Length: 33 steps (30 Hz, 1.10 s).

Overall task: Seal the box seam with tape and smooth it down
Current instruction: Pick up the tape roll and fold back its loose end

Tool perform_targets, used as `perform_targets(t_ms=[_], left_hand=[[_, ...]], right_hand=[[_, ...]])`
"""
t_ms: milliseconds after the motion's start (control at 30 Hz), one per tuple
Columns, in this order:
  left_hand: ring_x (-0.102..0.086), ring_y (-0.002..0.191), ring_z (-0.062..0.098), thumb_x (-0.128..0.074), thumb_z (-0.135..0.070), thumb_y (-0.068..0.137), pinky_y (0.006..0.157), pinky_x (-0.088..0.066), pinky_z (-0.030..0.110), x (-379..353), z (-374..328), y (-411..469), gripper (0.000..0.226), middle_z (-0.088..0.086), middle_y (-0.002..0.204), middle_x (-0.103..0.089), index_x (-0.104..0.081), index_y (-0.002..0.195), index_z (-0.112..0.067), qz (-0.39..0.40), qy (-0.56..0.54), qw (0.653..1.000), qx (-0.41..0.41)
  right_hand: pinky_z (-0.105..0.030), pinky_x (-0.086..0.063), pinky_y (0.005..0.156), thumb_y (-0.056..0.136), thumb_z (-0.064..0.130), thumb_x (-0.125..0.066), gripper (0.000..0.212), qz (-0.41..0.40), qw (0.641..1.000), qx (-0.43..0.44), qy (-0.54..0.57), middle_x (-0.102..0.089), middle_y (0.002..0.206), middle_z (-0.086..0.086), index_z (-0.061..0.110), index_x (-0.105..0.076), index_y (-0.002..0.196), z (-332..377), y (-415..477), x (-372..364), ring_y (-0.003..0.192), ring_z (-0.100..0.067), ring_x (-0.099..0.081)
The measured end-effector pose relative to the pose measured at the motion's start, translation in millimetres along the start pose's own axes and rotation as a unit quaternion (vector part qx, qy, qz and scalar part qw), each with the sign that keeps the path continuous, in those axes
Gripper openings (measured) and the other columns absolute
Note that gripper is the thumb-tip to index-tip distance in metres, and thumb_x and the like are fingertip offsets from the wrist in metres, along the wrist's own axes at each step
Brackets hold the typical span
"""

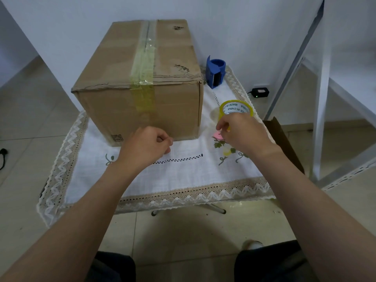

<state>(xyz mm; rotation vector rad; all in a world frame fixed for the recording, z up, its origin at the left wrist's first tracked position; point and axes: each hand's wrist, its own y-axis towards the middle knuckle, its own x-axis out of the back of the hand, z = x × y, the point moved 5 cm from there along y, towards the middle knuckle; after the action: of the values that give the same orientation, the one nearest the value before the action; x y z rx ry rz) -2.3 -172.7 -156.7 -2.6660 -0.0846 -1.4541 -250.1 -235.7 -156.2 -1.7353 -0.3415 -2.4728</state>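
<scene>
Box (140, 78) sits at back-left of surface (183, 171), centre seam (145, 55) w/ yellowish tape already over top and down front face. Tape roll (236, 110) stands right of box, near it. Right hand (242, 131) on roll, fingertips pinching at its near edge, prob. hunting tape end; can't tell if end is lifted. Left hand (148, 144) loosely curled, holds nothing, just in front of box base. Blue dispenser (215, 73) behind roll, untouched. Step: freeing tape end. Next: pull strip, carry to seam, press flat.
</scene>
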Motion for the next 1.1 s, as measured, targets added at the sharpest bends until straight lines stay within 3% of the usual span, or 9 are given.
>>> perform_targets(t_ms=[100,233,467,600,667,833,967,1033,1100], left_hand=[[-0.074,0.072,0.001,-0.063,-0.041,0.098,0.07,-0.06,0.031,0.6,0.4,-0.4,0.021,-0.018,0.076,-0.078,-0.075,0.083,-0.032,0.003,-0.009,1.0,0.001],[-0.074,0.073,0.001,-0.063,-0.039,0.098,0.071,-0.06,0.03,1.3,-0.3,-1.5,0.02,-0.018,0.076,-0.078,-0.076,0.084,-0.032,0.005,-0.013,1.0,0.002],[-0.074,0.075,0.003,-0.065,-0.036,0.098,0.073,-0.059,0.029,-1.2,-2.9,0.6,0.018,-0.015,0.077,-0.079,-0.077,0.086,-0.03,0.014,-0.024,1.0,-0.003],[-0.073,0.074,0.003,-0.064,-0.037,0.099,0.07,-0.058,0.029,-4.6,-6.0,0.7,0.02,-0.016,0.077,-0.078,-0.075,0.083,-0.031,0.02,-0.023,1.0,0.0],[-0.074,0.074,0.004,-0.064,-0.038,0.098,0.074,-0.061,0.032,-6.5,-7.6,0.2,0.021,-0.017,0.077,-0.078,-0.075,0.083,-0.031,0.026,-0.027,0.999,0.0],[-0.074,0.073,0.007,-0.063,-0.037,0.098,0.077,-0.063,0.038,-7.5,-10.8,-0.3,0.02,-0.016,0.077,-0.078,-0.076,0.084,-0.03,0.03,-0.029,0.999,0.001],[-0.073,0.069,0.008,-0.062,-0.036,0.098,0.075,-0.063,0.039,-6.2,-13.0,-1.4,0.02,-0.017,0.075,-0.078,-0.076,0.084,-0.031,0.027,-0.034,0.999,-0.003],[-0.073,0.07,0.007,-0.062,-0.035,0.097,0.075,-0.063,0.038,-8.1,-15.6,-2.1,0.02,-0.017,0.075,-0.077,-0.076,0.084,-0.031,0.024,-0.043,0.999,-0.01],[-0.073,0.077,0.006,-0.061,-0.034,0.098,0.076,-0.062,0.037,-10.9,-20.7,-4.4,0.02,-0.017,0.078,-0.077,-0.077,0.087,-0.031,0.026,-0.047,0.998,-0.022]], right_hand=[[-0.045,-0.059,0.082,0.092,0.027,-0.07,0.017,0.046,0.999,0.007,-0.008,-0.072,0.113,0.002,0.034,-0.072,0.107,-0.5,-4.0,-9.4,0.106,-0.028,-0.066],[-0.045,-0.06,0.08,0.092,0.041,-0.07,0.012,0.045,0.999,0.002,-0.018,-0.069,0.106,0.004,0.037,-0.069,0.104,-2.5,-4.9,-9.4,0.1,-0.025,-0.066],[-0.036,-0.056,0.076,0.083,0.042,-0.073,0.022,0.105,0.992,-0.035,0.063,-0.061,0.087,0.014,0.034,-0.064,0.101,12.6,-9.2,-9.9,0.086,-0.017,-0.065],[-0.033,-0.047,0.064,0.089,0.042,-0.066,0.023,0.05,0.994,-0.053,0.076,-0.067,0.089,0.004,0.023,-0.059,0.103,32.6,-12.8,-20.0,0.081,-0.022,-0.064],[-0.035,-0.048,0.066,0.095,0.041,-0.061,0.025,0.01,0.998,-0.052,0.044,-0.068,0.094,-0.002,0.018,-0.057,0.103,37.1,-11.7,-23.3,0.086,-0.029,-0.064],[-0.04,-0.057,0.072,0.097,0.047,-0.06,0.033,0.008,0.998,-0.049,0.049,-0.071,0.09,-0.007,0.015,-0.068,0.093,34.2,-7.0,-17.4,0.086,-0.032,-0.067],[-0.041,-0.048,0.075,0.101,0.035,-0.058,0.029,-0.106,0.991,-0.076,-0.008,-0.056,0.129,-0.008,0.02,-0.064,0.125,9.9,2.8,10.9,0.106,-0.036,-0.063],[-0.045,-0.048,0.08,0.101,0.031,-0.058,0.036,-0.065,0.99,-0.117,-0.04,-0.054,0.138,-0.01,0.02,-0.059,0.136,-7.5,5.9,7.5,0.113,-0.039,-0.061],[-0.047,-0.051,0.087,0.102,0.025,-0.057,0.033,-0.028,0.991,-0.13,-0.032,-0.057,0.139,-0.012,0.02,-0.064,0.134,-17.3,6.6,2.1,0.117,-0.041,-0.06]])
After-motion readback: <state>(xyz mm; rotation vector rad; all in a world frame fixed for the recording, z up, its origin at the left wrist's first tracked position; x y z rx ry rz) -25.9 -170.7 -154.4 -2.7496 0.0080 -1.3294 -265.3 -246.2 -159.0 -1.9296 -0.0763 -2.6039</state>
